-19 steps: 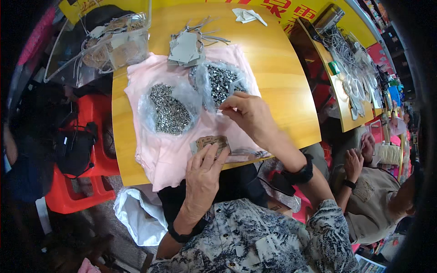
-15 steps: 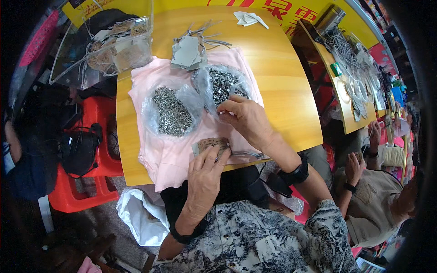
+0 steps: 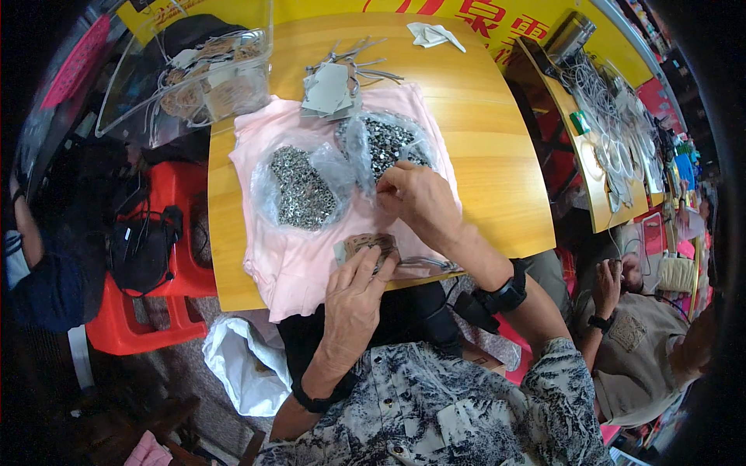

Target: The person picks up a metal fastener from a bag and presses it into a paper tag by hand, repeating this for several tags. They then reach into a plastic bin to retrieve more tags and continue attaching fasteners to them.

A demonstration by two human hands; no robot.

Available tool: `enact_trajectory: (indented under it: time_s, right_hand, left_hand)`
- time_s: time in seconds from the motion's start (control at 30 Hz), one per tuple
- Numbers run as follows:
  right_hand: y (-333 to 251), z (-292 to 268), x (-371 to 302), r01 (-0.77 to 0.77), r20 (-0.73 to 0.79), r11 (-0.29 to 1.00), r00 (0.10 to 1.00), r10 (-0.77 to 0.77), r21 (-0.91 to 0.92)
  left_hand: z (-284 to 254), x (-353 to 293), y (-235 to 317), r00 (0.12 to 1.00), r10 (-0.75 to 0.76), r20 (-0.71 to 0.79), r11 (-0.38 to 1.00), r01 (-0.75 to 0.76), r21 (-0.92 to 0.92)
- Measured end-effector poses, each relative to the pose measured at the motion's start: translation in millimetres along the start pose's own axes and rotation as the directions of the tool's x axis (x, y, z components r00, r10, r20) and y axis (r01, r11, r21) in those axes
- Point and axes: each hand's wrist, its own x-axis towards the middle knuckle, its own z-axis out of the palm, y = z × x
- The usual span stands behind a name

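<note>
My left hand (image 3: 356,291) rests its fingers on a small stack of brown and grey flat pieces (image 3: 365,245) at the table's front edge. Grey cords (image 3: 427,262) trail from the stack to the right. My right hand (image 3: 416,198) is closed in a pinch just in front of a clear plastic bag of shiny metal pieces (image 3: 392,142); anything between its fingertips is hidden. To the left lies another opened plastic bag of small silver metal pieces (image 3: 299,190). Both bags sit on a pink cloth (image 3: 276,272).
Grey flat pieces with cords (image 3: 326,89) lie behind the bags. A clear bin (image 3: 186,85) holds more corded pieces at the far left. A white cloth (image 3: 435,35) lies at the table's far edge. Left stands a red stool (image 3: 148,326); at right sits a co-worker (image 3: 645,349).
The whole view has shifted slightly. My right hand stays pinched near the right bag, drawn back a little toward me. My left hand remains on the stack.
</note>
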Motion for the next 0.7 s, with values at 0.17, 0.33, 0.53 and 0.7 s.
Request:
enact_trajectory:
  time_s: [0.17, 0.33, 0.53, 0.7]
  right_hand:
    - [1.5, 2.5, -0.7, 0.002, 0.015, 0.999, 1.000, -0.001, -0.038]
    - [11.6, 2.9, -5.8, 0.004, -0.041, 0.999, 0.999, -0.005, -0.035]
    - [-12.8, -24.4, -15.3, -0.147, 0.077, 0.971, 0.988, 0.135, 0.189]
    - [-17.6, -21.9, -46.9, -0.145, 0.146, 0.980, 0.981, 0.124, 0.138]
  left_hand:
    - [-0.2, -1.3, -1.2, 1.000, 0.012, -0.008, 1.000, -0.012, -0.008]
    - [-0.2, -1.1, 0.4, 1.000, -0.008, -0.022, 0.999, 0.007, -0.046]
    - [1.7, -3.0, -4.3, 0.999, 0.024, -0.026, 0.999, -0.025, -0.020]
    - [-0.3, -2.1, -2.7, 1.000, 0.021, -0.002, 1.000, -0.021, -0.003]
